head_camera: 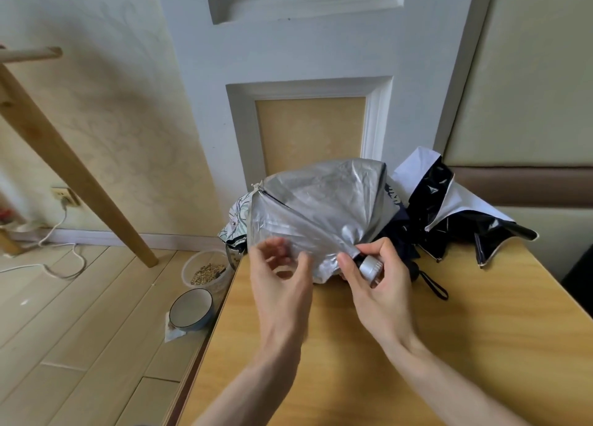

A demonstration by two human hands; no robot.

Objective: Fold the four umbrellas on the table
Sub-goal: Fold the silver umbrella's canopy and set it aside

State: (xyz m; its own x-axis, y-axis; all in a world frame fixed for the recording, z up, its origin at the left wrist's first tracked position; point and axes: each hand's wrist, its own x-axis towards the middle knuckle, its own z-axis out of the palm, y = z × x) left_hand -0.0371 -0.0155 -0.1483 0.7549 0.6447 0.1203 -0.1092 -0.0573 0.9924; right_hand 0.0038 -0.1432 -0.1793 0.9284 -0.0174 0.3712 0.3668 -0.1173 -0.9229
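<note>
Silver umbrella (321, 201) tops pile (449, 210) on wood tbl (465, 345), white door (288, 56) behind.

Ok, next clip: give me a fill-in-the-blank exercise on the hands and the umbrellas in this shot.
1. The right hand grips the silver umbrella by its ____.
2. The black-lined umbrella at the far right is ____ on the outside.
3. The bowl stands on the ____, left of the table.

Missing words: handle; white; floor.
</note>
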